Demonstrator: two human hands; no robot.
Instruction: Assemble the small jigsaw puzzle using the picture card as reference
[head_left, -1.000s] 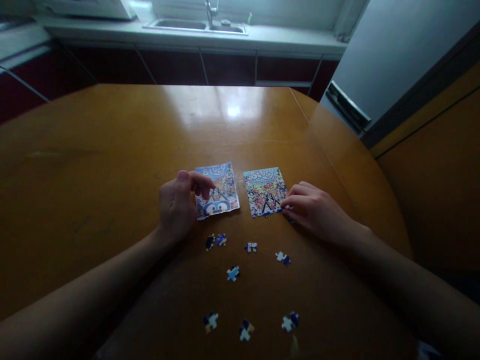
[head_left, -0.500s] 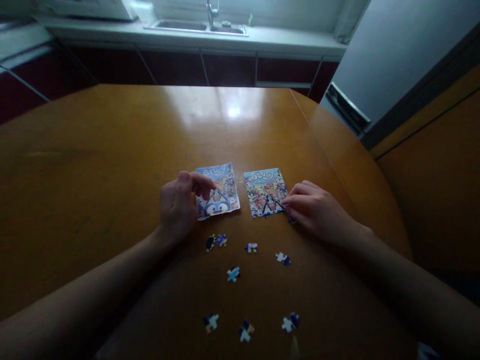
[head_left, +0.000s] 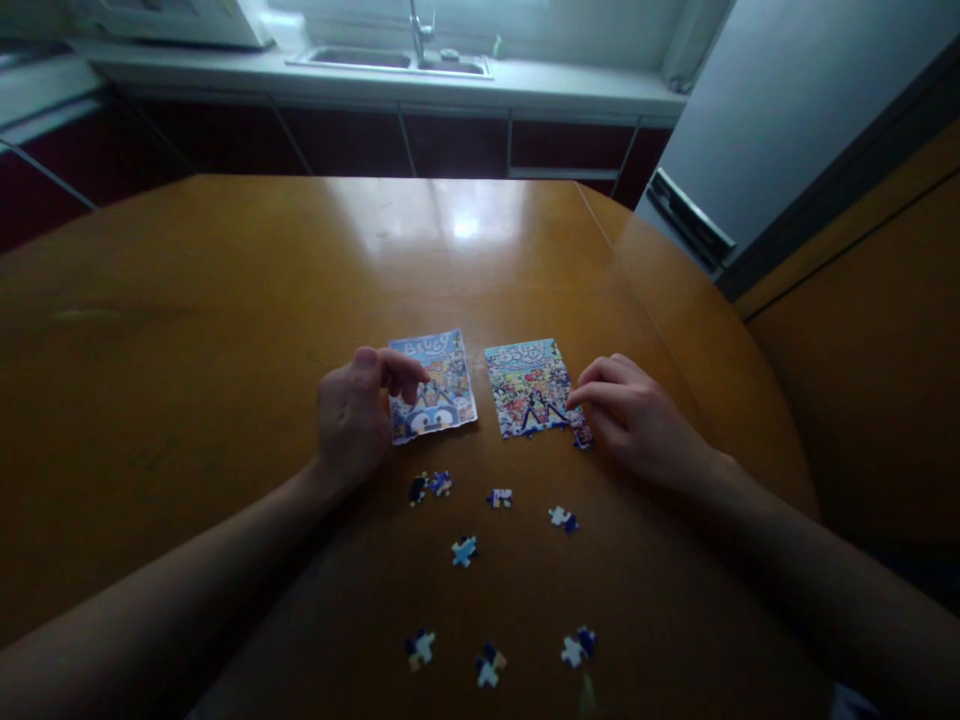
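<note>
My left hand (head_left: 360,405) rests at the left edge of a printed picture sheet (head_left: 433,420), its fingers loosely bent and apart over the paper, holding nothing. To the right lies a partly assembled jigsaw puzzle (head_left: 529,390) with a matching picture and an uneven lower edge. My right hand (head_left: 622,410) is at the puzzle's right edge, index finger near the border and thumb lower down, with a gap between them. Just beside these fingers a puzzle piece (head_left: 582,432) sits at the puzzle's lower right corner; whether it is joined I cannot tell.
Several loose pieces lie nearer me, including a light blue piece (head_left: 464,551), a white and blue piece (head_left: 563,519) and a piece at the front (head_left: 490,665). All rest on a wooden table (head_left: 262,270). Beyond are a sink (head_left: 360,60) and a fridge (head_left: 795,120).
My right fingers have lifted and drawn slightly back, so more of the corner piece shows. My left hand keeps its pose; the whole view has shifted a little.
</note>
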